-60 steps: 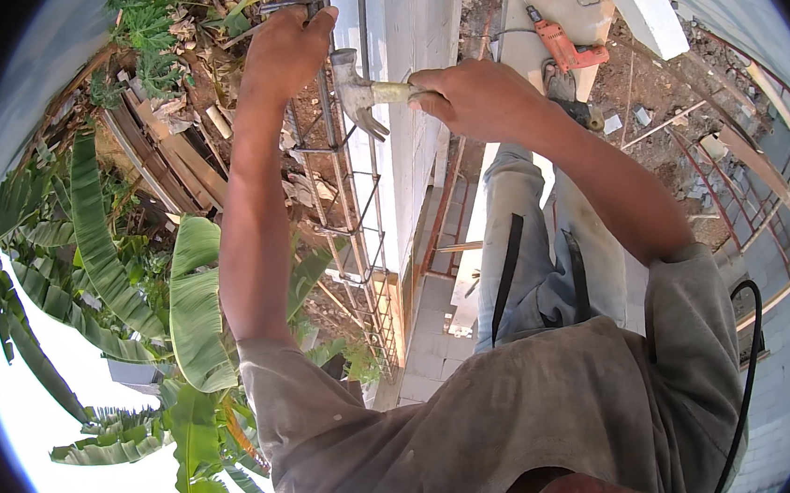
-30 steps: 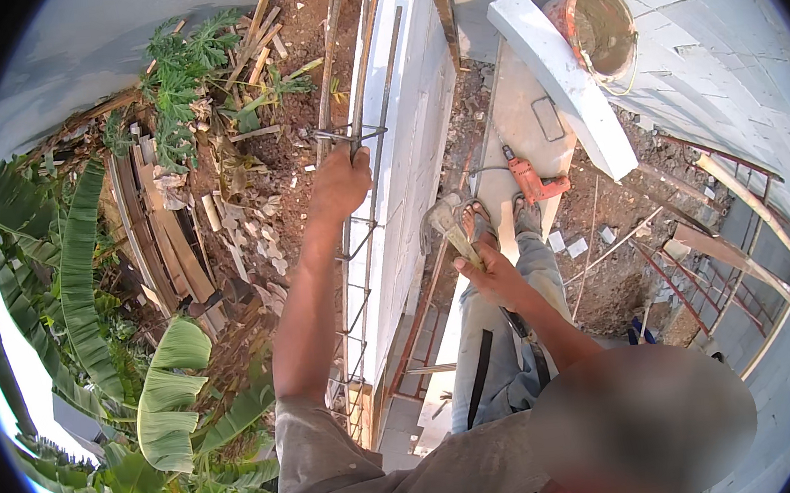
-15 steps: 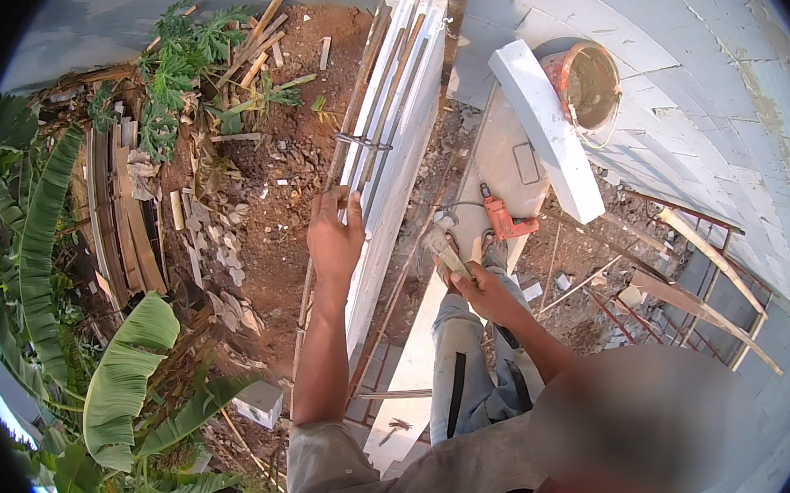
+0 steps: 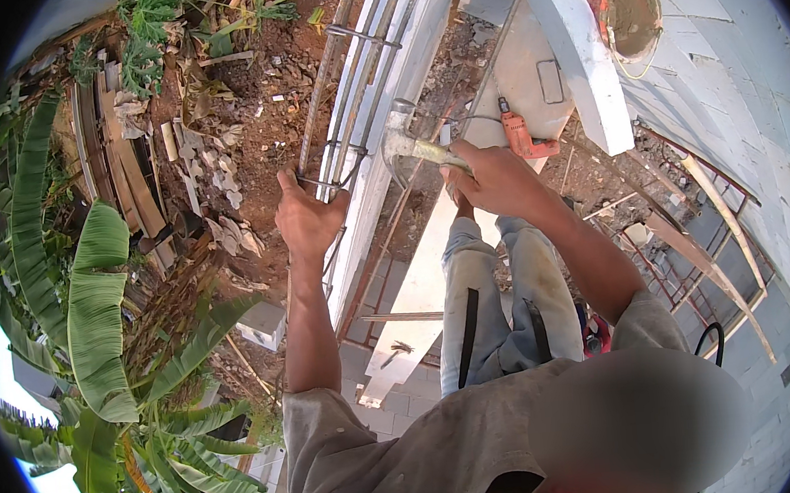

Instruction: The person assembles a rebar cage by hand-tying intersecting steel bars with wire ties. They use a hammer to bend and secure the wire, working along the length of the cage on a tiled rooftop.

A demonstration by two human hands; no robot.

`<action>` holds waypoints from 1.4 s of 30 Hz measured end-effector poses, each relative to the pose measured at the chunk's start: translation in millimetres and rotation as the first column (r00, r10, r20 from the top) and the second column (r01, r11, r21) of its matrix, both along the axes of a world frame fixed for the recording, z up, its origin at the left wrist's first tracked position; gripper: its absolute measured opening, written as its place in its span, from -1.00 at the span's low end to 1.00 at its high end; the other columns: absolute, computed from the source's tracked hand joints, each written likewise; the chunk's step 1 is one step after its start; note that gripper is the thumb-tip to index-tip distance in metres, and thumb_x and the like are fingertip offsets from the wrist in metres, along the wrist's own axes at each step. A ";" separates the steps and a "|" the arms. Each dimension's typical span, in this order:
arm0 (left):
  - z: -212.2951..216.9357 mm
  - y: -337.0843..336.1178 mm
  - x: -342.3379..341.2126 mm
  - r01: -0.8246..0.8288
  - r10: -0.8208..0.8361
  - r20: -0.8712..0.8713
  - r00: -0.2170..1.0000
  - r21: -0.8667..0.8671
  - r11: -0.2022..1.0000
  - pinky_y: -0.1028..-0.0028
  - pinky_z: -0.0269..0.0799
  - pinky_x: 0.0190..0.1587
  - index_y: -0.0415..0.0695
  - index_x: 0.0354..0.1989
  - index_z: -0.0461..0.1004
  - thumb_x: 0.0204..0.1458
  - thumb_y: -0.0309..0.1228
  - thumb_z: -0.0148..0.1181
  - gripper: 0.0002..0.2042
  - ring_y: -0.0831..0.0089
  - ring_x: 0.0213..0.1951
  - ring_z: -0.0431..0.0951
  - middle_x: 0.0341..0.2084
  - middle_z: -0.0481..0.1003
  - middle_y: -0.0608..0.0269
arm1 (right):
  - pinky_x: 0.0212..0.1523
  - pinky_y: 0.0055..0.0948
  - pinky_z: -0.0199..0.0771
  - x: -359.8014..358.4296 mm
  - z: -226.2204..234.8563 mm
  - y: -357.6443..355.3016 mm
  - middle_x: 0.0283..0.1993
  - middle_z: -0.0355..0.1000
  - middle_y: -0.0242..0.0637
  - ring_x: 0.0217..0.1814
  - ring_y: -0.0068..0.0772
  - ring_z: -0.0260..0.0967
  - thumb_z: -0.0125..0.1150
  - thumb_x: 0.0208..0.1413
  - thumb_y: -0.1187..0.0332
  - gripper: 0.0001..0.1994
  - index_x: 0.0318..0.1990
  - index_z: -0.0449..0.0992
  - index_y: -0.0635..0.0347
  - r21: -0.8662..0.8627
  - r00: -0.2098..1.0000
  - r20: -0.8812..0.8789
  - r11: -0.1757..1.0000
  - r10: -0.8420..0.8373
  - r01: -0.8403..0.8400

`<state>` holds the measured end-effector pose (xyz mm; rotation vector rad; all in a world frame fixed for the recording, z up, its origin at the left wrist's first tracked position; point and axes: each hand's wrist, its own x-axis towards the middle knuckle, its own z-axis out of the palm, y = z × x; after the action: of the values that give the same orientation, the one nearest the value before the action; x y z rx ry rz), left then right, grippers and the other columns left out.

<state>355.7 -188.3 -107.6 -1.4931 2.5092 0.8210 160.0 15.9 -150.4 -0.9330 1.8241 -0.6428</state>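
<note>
Hammer (image 4: pixel 413 147), pale handle and metal claw head, clenched in right hand (image 4: pixel 493 180), head just right of rebar cage (image 4: pixel 353 90). Cage of long steel bars with wire ties, run along left face of white block wall (image 4: pixel 415 47). Left hand (image 4: pixel 308 218) closed on a tie at cage's near end, fingers wrapped. Right of cage, beyond wall: orange power drill (image 4: pixel 525 137) on rubble floor, white block (image 4: pixel 575 48) leaned across, rusty bucket (image 4: pixel 630 10) of grey mix past it, reddish metal frames (image 4: pixel 697 258) farther right. Left of cage: bare red earth (image 4: pixel 250 90) strewn with wood scraps, stacked planks (image 4: pixel 116 168), banana leaves (image 4: pixel 91 311) at outer edge. Open air, sunlit, seen from high up.
</note>
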 end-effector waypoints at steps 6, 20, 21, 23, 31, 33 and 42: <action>6.8 1.8 -0.8 0.023 -0.026 -0.097 0.995 -0.024 0.999 0.20 0.50 -0.30 -0.30 0.04 0.23 -0.32 -0.39 0.33 -0.34 0.06 -0.48 0.59 -0.53 0.56 0.04 | -0.42 -0.01 0.33 11.7 16.5 -1.9 -0.53 0.41 -0.01 -0.45 0.12 0.42 0.07 0.22 0.18 -0.74 -0.12 0.39 0.19 0.019 0.973 0.113 0.979 0.201 -0.204; 27.8 -0.5 -0.7 -0.014 0.017 -0.045 0.999 0.064 0.998 0.28 0.44 -0.33 -0.36 0.07 0.19 -0.31 -0.47 0.31 -0.33 0.21 -0.50 0.49 -0.55 0.48 0.12 | -0.28 0.01 0.40 -12.4 39.8 -28.3 -0.45 0.46 -0.02 -0.29 0.06 0.48 0.11 0.17 0.18 -0.72 -0.06 0.45 0.12 0.008 0.781 0.208 0.797 0.589 -0.604; 30.2 -0.4 -0.8 -0.036 0.038 -0.020 0.999 0.093 0.995 0.34 0.42 -0.35 -0.38 0.08 0.18 -0.29 -0.48 0.30 -0.33 0.35 -0.52 0.44 -0.54 0.46 0.17 | -0.27 0.01 0.40 -14.8 36.5 -28.6 -0.44 0.46 -0.02 -0.28 0.06 0.48 0.12 0.16 0.18 -0.72 -0.07 0.45 0.12 -0.015 0.762 0.159 0.773 0.628 -0.634; 33.7 -1.1 -3.0 -0.052 0.049 0.026 0.998 0.117 0.992 0.36 0.42 -0.33 -0.39 0.10 0.17 -0.29 -0.48 0.30 -0.31 0.38 -0.50 0.43 -0.52 0.46 0.17 | -0.26 0.00 0.39 -21.3 30.3 -33.3 -0.40 0.48 -0.01 -0.28 0.09 0.47 0.13 0.15 0.19 -0.72 -0.11 0.46 0.17 0.043 0.858 0.123 0.861 0.499 -0.507; 47.9 -4.0 -5.0 -0.014 0.004 0.099 0.995 0.098 0.995 0.29 0.47 -0.13 -0.34 0.14 0.12 -0.30 -0.49 0.31 -0.26 0.14 -0.29 0.57 -0.35 0.52 -0.04 | -0.26 -0.01 0.38 4.8 26.8 -18.9 -0.41 0.47 0.03 -0.31 0.07 0.47 0.13 0.17 0.15 -0.70 -0.11 0.46 0.19 -0.011 0.736 0.261 0.764 0.625 -0.645; 50.2 -3.0 -4.3 0.023 -0.016 -0.051 0.999 0.141 0.990 0.40 0.43 -0.26 -0.37 0.15 0.09 -0.27 -0.52 0.32 -0.26 0.35 -0.37 0.45 -0.35 0.46 0.08 | -0.25 -0.01 0.39 -2.8 24.8 -24.1 -0.41 0.47 0.03 -0.30 0.05 0.47 0.12 0.18 0.15 -0.69 -0.08 0.46 0.19 -0.040 0.759 0.246 0.789 0.602 -0.613; 45.7 -9.0 -6.9 0.039 -0.033 -0.042 0.999 0.149 0.988 0.26 0.46 -0.06 -0.31 0.16 0.07 -0.28 -0.52 0.31 -0.26 0.08 -0.24 0.57 -0.30 0.52 -0.13 | -0.22 -0.05 0.42 -5.5 32.9 -28.0 -0.44 0.47 0.01 -0.31 0.03 0.48 0.08 0.21 0.11 -0.64 0.03 0.43 0.15 -0.058 0.687 0.246 0.718 0.683 -0.693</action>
<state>348.8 -197.3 -61.9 -1.3932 2.4328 1.0169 154.5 -12.2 -117.5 -1.3418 1.1130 -0.2193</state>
